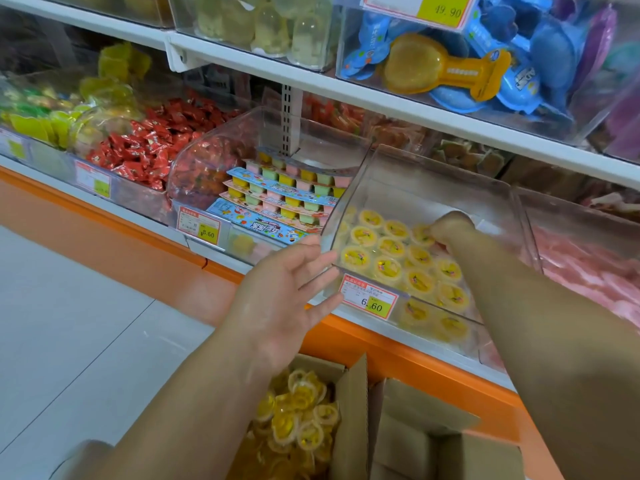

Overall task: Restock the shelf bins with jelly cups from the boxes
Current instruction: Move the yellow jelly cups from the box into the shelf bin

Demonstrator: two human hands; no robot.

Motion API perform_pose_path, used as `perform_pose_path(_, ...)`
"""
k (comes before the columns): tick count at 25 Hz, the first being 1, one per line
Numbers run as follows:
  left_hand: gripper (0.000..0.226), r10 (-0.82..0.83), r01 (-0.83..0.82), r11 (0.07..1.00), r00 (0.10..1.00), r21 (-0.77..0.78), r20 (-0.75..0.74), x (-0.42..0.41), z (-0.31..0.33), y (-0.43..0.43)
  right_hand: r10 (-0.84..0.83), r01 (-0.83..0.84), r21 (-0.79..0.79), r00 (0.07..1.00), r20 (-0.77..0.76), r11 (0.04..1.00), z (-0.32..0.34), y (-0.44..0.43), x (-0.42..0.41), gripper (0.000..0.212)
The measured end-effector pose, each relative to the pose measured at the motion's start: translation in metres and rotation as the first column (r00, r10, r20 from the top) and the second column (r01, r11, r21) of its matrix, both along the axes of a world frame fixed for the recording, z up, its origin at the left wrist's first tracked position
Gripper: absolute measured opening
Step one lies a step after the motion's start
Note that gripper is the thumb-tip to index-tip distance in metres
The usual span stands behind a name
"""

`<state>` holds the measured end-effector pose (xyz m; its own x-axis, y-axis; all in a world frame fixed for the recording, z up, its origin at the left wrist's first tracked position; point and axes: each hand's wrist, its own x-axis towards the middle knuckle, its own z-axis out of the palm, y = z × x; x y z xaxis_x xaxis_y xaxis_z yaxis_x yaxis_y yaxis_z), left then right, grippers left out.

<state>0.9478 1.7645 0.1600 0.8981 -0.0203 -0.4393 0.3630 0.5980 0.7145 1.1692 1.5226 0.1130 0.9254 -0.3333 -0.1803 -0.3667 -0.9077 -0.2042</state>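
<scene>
Small round yellow jelly cups (389, 268) lie in neat rows on the floor of a see-through plastic bin (349, 202) on the low shelf. More of the same jelly cups sit in a loose heap in an open brown cardboard box (351, 403) down below, just in front of the shelf's orange ledge (415, 365).

The left hand (287, 289) is wide open, with its fingers spread and straight. The fingertips touch the front left corner of the bin, and the hand holds nothing. The right hand (448, 228) reaches into the bin, down among the cups near the back. Its fingers are curled down onto the cups (they may be pinching one, but the hand is blurry and I cannot tell).

A white and red price tag (369, 301) with a yellow patch is stuck on the bin's front. In the next bin to the left are stacked trays of little pink, green and yellow pots (287, 190). Further left is a pile of sweets in shiny red wrappers (145, 147).
</scene>
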Motion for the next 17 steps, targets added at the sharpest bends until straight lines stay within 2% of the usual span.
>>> perform_pose_path(3,0.029,0.023,-0.023,1.0,0.999,0.008,-0.032,-0.001,0.0,0.007,0.035,-0.035,-0.002,0.994,-0.1,0.999,-0.013,-0.006,0.001,0.033)
perform_pose_path(6,0.027,0.029,-0.029,1.0,0.997,0.01,-0.066,-0.001,-0.003,0.007,0.068,-0.068,0.01,0.996,-0.05,0.998,-0.007,-0.011,-0.006,0.01)
perform_pose_path(8,0.025,-0.002,0.004,1.0,0.995,0.025,-0.104,-0.004,-0.007,0.005,0.072,-0.075,0.026,0.995,0.075,0.997,0.0,-0.009,-0.011,0.025)
perform_pose_path(10,0.022,-0.042,0.051,0.997,0.989,0.062,-0.141,-0.009,-0.013,0.003,0.021,-0.111,0.199,0.914,0.405,0.974,0.016,0.005,-0.039,0.031)
perform_pose_path(12,0.019,-0.067,0.093,0.986,0.98,0.138,-0.186,-0.017,-0.028,0.003,-0.126,-0.225,0.424,0.744,0.656,0.877,0.029,0.025,-0.097,0.023)
perform_pose_path(13,0.019,-0.1,0.143,0.971,0.971,0.192,-0.218,-0.022,-0.039,0.006,-0.204,-0.307,0.53,0.684,0.7,0.79,0.029,0.034,-0.13,0.021)
perform_pose_path(15,0.026,-0.218,0.325,0.893,0.918,0.312,-0.332,-0.035,-0.066,0.015,-0.345,-0.402,0.689,0.647,0.68,0.604,0.013,0.048,-0.193,0.025)
perform_pose_path(17,0.032,-0.334,0.541,0.745,0.809,0.39,-0.484,-0.056,-0.098,0.023,-0.439,-0.346,0.775,0.671,0.598,0.528,-0.021,0.056,-0.247,0.028)
